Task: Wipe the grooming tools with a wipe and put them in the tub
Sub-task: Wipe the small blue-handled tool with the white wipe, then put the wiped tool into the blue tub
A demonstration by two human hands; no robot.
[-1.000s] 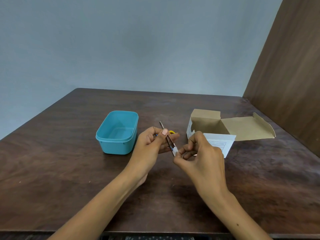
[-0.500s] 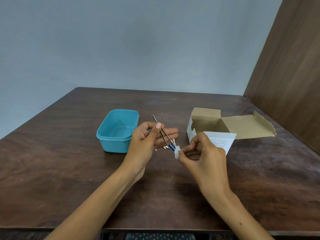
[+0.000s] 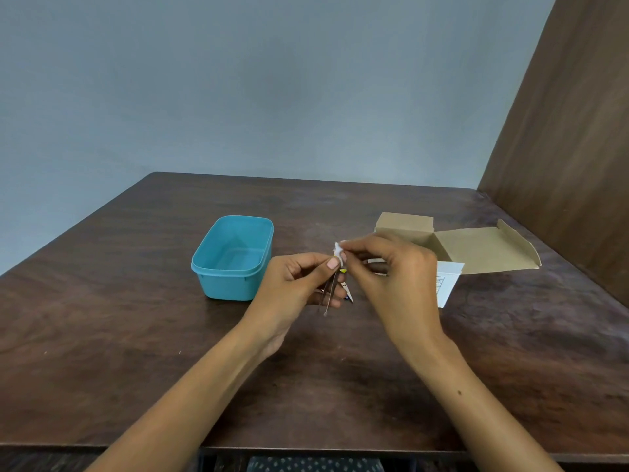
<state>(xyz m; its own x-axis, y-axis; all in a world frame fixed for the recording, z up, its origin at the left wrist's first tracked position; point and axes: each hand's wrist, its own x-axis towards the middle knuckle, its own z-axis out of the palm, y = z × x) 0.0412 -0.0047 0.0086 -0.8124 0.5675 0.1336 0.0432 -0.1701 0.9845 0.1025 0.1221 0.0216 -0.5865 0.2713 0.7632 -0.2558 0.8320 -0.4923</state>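
The tweezers (image 3: 327, 294) hang point-down in front of the left hand (image 3: 299, 287), pinched near their top between thumb and fingers, probably so the metal legs stay exposed for cleaning. At that top end the right hand (image 3: 391, 274) pinches a small white wipe (image 3: 338, 249) against the tool. The blue tub (image 3: 235, 257) sits open on the surface (image 3: 136, 318) just left, looking empty. An open cardboard box (image 3: 452, 247) lies far right.
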